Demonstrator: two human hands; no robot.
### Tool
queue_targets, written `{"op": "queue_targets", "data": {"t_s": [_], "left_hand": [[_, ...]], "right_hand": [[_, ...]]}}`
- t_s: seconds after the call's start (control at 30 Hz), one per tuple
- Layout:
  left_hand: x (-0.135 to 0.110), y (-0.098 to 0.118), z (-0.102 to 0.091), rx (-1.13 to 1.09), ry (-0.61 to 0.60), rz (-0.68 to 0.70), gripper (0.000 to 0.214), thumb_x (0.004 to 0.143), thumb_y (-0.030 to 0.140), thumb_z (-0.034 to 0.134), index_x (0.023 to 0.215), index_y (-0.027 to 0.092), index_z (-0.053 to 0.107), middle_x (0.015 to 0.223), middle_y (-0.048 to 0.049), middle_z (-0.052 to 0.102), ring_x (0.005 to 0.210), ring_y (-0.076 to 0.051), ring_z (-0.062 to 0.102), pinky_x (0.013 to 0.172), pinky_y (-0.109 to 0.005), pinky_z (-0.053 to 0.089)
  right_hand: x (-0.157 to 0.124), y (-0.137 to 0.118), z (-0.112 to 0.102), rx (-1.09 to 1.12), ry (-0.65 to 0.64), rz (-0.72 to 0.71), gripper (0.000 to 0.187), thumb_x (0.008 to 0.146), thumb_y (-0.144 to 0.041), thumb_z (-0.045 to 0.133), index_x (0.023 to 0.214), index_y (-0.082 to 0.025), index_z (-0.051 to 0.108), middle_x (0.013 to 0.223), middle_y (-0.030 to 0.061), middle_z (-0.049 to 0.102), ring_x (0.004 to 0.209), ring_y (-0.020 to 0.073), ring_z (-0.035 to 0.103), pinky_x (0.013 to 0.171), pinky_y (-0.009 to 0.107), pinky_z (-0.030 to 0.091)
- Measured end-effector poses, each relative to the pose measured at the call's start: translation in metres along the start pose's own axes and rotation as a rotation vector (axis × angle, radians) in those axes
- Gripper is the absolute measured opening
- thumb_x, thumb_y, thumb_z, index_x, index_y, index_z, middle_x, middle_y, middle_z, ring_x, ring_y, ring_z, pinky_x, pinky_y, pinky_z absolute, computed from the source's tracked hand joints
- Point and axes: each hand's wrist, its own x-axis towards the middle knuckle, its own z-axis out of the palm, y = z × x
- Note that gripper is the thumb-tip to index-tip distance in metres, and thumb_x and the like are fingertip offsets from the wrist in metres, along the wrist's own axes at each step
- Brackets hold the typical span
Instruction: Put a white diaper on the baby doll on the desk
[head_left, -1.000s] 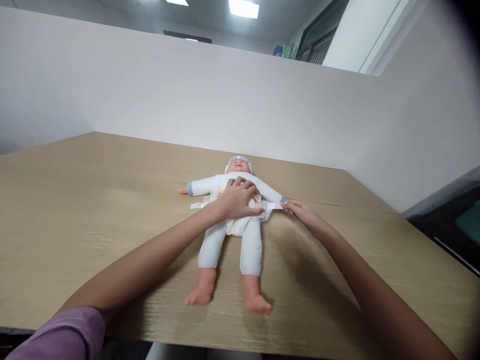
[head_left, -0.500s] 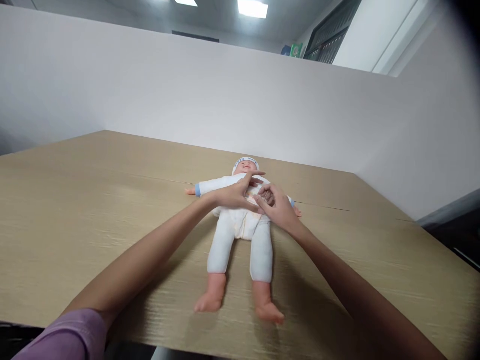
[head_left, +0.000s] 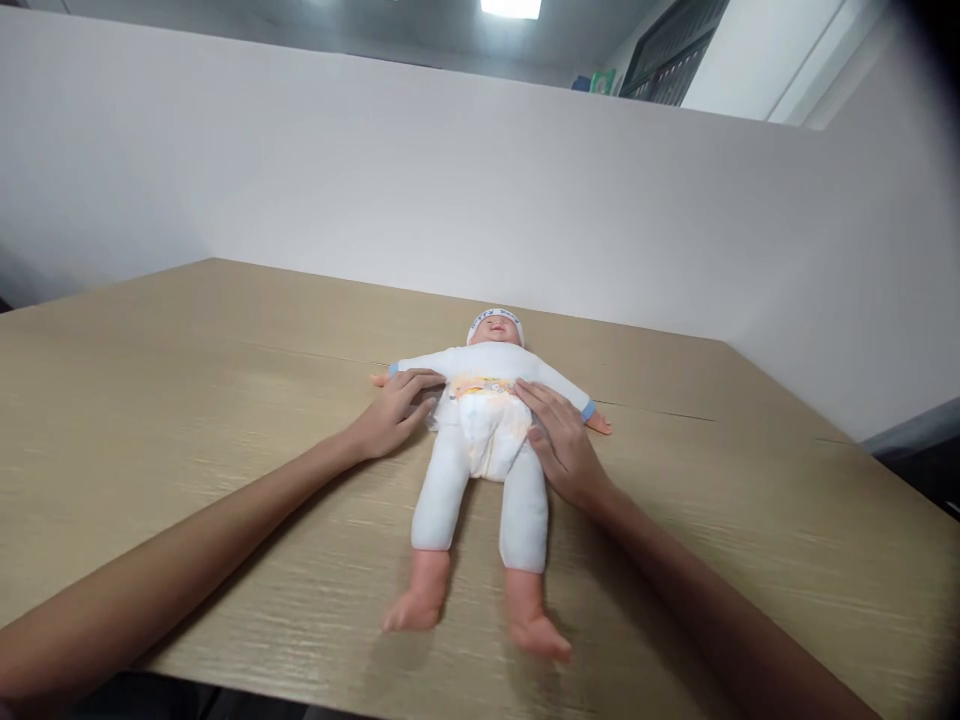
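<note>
A baby doll (head_left: 491, 361) lies on its back, feet toward me, in white clothes with blue cuffs and a white cap. Around its hips sits a white diaper (head_left: 489, 425) with an orange printed waistband. My left hand (head_left: 397, 412) is at the diaper's left side, fingers stretched out and fingertips by the doll's waist. On the other side, my right hand (head_left: 561, 435) rests with extended fingers on the diaper's right edge. Neither hand grips anything that I can see.
The wooden table (head_left: 225, 430) extends around the doll on all sides. A pale partition wall (head_left: 375, 180) rises behind the table's far edge and along the right. The table's near edge lies just beyond the doll's feet.
Both hands were close together over the doll's belly; they have moved apart to its two sides. The printed waistband and the belly are now uncovered. The right fingers have straightened from a pinch.
</note>
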Motion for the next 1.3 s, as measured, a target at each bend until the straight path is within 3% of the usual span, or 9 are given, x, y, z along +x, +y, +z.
{"op": "queue_targets", "data": {"t_s": [0.1, 0.17, 0.23, 0.37, 0.47, 0.7, 0.93, 1.1, 1.3], "left_hand": [[-0.005, -0.007, -0.005, 0.191, 0.003, -0.119, 0.039, 0.104, 0.047, 0.043, 0.121, 0.018, 0.063, 0.125, -0.0157, 0.066, 0.119, -0.034, 0.057, 0.112, -0.053, 0.039], [-0.006, -0.008, -0.006, 0.293, -0.011, -0.161, 0.035, 0.098, 0.049, 0.05, 0.108, 0.017, 0.062, 0.113, -0.0163, 0.067, 0.111, -0.036, 0.057, 0.107, -0.056, 0.039], [-0.006, -0.008, -0.006, 0.31, -0.021, -0.188, 0.03, 0.093, 0.049, 0.056, 0.096, 0.02, 0.061, 0.103, -0.0146, 0.067, 0.108, -0.037, 0.056, 0.104, -0.055, 0.04], [-0.006, -0.008, -0.009, -0.016, 0.009, -0.397, 0.03, 0.08, 0.049, 0.069, 0.071, 0.025, 0.053, 0.077, -0.0066, 0.06, 0.093, -0.033, 0.057, 0.087, -0.043, 0.044], [-0.003, -0.009, -0.014, -0.191, 0.041, -0.477, 0.03, 0.083, 0.047, 0.06, 0.065, 0.024, 0.053, 0.071, -0.0032, 0.058, 0.077, -0.026, 0.056, 0.074, -0.036, 0.04], [0.011, 0.011, -0.019, -0.411, 0.127, -0.417, 0.027, 0.085, 0.042, 0.051, 0.069, 0.021, 0.053, 0.073, -0.0006, 0.055, 0.076, -0.02, 0.052, 0.072, -0.033, 0.038], [0.038, 0.04, -0.001, -0.556, 0.085, -0.308, 0.028, 0.088, 0.045, 0.054, 0.074, 0.021, 0.054, 0.07, 0.0019, 0.051, 0.07, -0.017, 0.048, 0.064, -0.03, 0.036], [0.044, 0.042, 0.011, -0.625, 0.043, -0.174, 0.035, 0.098, 0.047, 0.051, 0.076, 0.02, 0.052, 0.077, 0.0007, 0.052, 0.075, -0.017, 0.048, 0.069, -0.031, 0.038], [0.04, 0.031, 0.018, -0.724, 0.103, -0.096, 0.051, 0.107, 0.062, 0.04, 0.079, 0.02, 0.049, 0.077, 0.0011, 0.046, 0.073, -0.016, 0.042, 0.072, -0.031, 0.037]], "right_hand": [[0.013, -0.021, -0.006, -0.037, 0.079, 0.004, 0.043, 0.108, -0.033, 0.044, 0.15, -0.029, 0.052, 0.154, 0.0074, 0.057, 0.145, 0.0302, 0.048, 0.122, 0.053, 0.036], [0.027, -0.038, -0.008, -0.046, 0.11, 0.005, 0.03, 0.106, -0.033, 0.05, 0.132, -0.027, 0.062, 0.135, 0.0092, 0.068, 0.129, 0.0307, 0.059, 0.111, 0.051, 0.043], [0.046, -0.054, -0.006, -0.062, 0.059, 0.004, 0.016, 0.104, -0.032, 0.053, 0.111, -0.025, 0.066, 0.11, 0.0082, 0.071, 0.108, 0.0286, 0.064, 0.097, 0.046, 0.048], [0.081, -0.07, 0.009, -0.162, -0.139, 0.081, 0.022, 0.1, -0.037, 0.058, 0.082, -0.024, 0.053, 0.085, 0.0042, 0.064, 0.084, 0.0236, 0.058, 0.075, 0.038, 0.042], [0.098, -0.067, 0.02, -0.201, -0.246, 0.221, 0.035, 0.093, -0.042, 0.065, 0.073, -0.024, 0.042, 0.078, 0.0016, 0.061, 0.075, 0.021, 0.054, 0.065, 0.035, 0.034], [0.102, -0.06, 0.022, -0.146, -0.317, 0.331, 0.037, 0.089, -0.045, 0.066, 0.073, -0.024, 0.041, 0.071, -0.0024, 0.06, 0.065, 0.0171, 0.049, 0.06, 0.033, 0.027], [0.101, -0.058, 0.019, -0.091, -0.313, 0.356, 0.038, 0.09, -0.053, 0.066, 0.074, -0.024, 0.046, 0.07, -0.0016, 0.061, 0.066, 0.0179, 0.052, 0.061, 0.032, 0.03], [0.102, -0.059, 0.02, -0.127, -0.304, 0.343, 0.04, 0.094, -0.05, 0.062, 0.071, -0.024, 0.042, 0.07, -0.0007, 0.062, 0.063, 0.0169, 0.05, 0.061, 0.032, 0.028], [0.105, -0.058, 0.024, -0.135, -0.291, 0.378, 0.044, 0.107, -0.041, 0.04, 0.068, -0.022, 0.046, 0.071, 0.0012, 0.063, 0.066, 0.0165, 0.048, 0.062, 0.032, 0.024]]}}
